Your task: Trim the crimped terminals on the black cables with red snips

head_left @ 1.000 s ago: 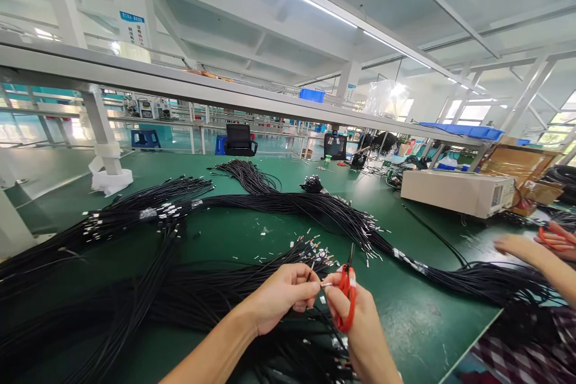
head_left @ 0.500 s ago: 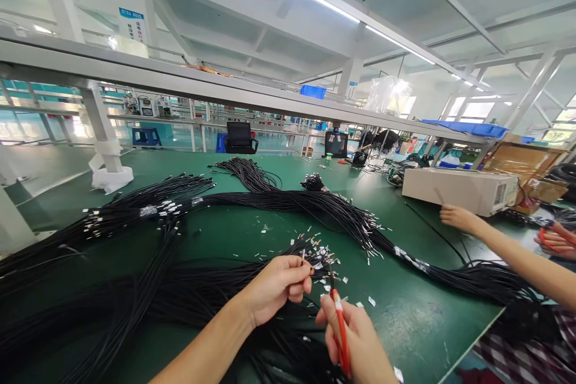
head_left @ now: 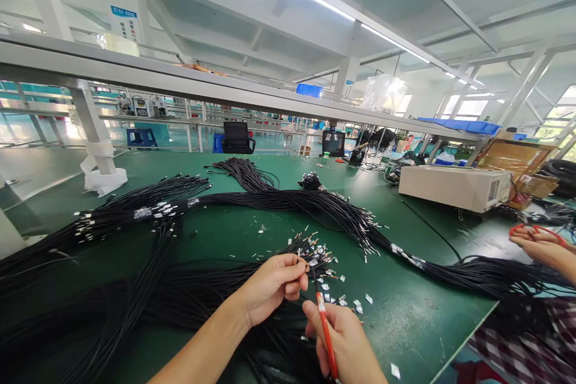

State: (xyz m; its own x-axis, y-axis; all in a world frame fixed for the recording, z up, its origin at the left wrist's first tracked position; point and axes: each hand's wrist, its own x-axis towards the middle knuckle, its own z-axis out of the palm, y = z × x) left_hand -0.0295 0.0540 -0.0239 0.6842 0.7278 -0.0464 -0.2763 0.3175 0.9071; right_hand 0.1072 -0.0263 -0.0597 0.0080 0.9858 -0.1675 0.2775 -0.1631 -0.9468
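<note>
Left side of the green-topped bench (head_left: 396,324): long black cable bundle with white-tipped ends (head_left: 114,216), limp, probably heavy as a lot; a hold near its clear tape band would stop it fanning out. Closer to the near edge, a second loose spread of thin black cables (head_left: 193,282) runs toward the middle under my left arm, ends bunched and copper-coloured just past my fingers.

My left grip (head_left: 274,288) is narrow, thumb and finger pinched on what looks like a small dark cable end (head_left: 307,266), held above the near-middle of the bench; mostly hidden, exact tip unclear. Should be light, springy, bendy; tip probably easy to fray, so pinch on the black jacket just behind it, not on the end.

Just right of that, slim red-handled scissors (head_left: 327,339) with dark blades, points up and near my left fingertips. Stiff, light, handles likely smooth; hold low on the red loops, fingers off the blades. My right grip (head_left: 344,339) is wrapped round those handles; can't tell if the blades are parted.

Further right, small white scraps (head_left: 369,299), light enough to stick or scatter, trail to the near edge. Toward the near right corner, another thick black cable bundle (head_left: 477,276), floppy; behind it a co-worker's hand (head_left: 537,246) with red-handled scissors too.
</note>
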